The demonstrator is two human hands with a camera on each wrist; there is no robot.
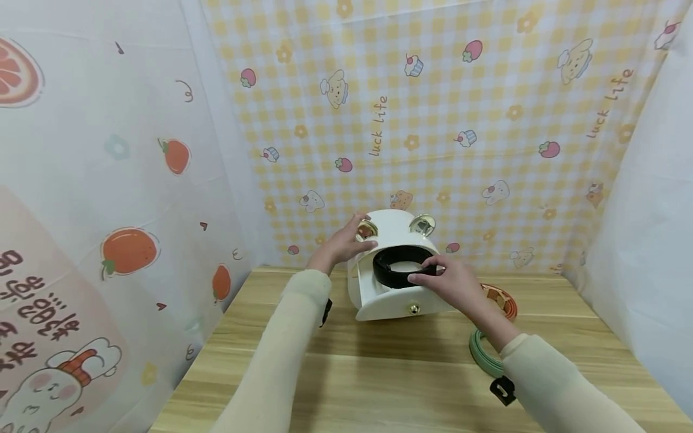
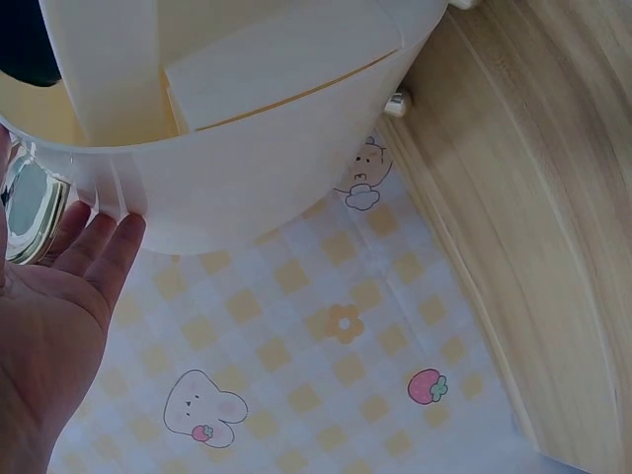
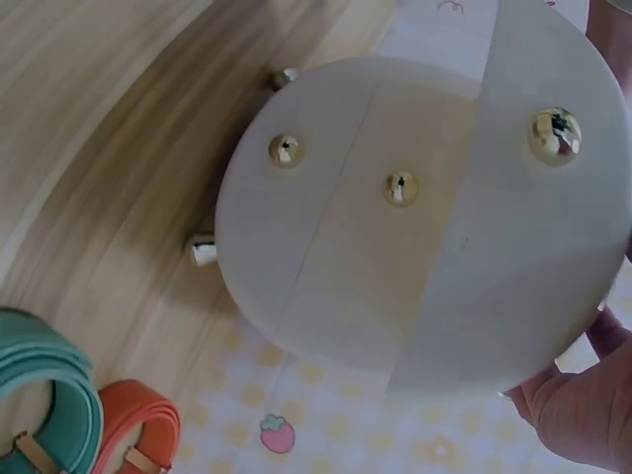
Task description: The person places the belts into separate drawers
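A white rounded storage box (image 1: 392, 221) with gold ears stands on the table, its top drawer (image 1: 392, 304) pulled out and tilted forward. My right hand (image 1: 457, 281) pinches a coiled black belt (image 1: 390, 278) at its right side, over the open drawer. The drawer front hides the belt in the right wrist view, where my right hand (image 3: 583, 405) shows at the box's edge. At the box's upper left, around the left ear (image 1: 367, 229), rests my left hand (image 1: 341, 245). Its fingers (image 2: 114, 247) lie fairly straight against the white wall.
On the table's right side lie a green coiled belt (image 1: 484, 358) and an orange coiled belt (image 1: 506, 300), partly behind my right forearm. Small gold knobs (image 3: 402, 188) stick out from the box front. A checkered cloth (image 1: 411, 120) hangs directly behind the box.
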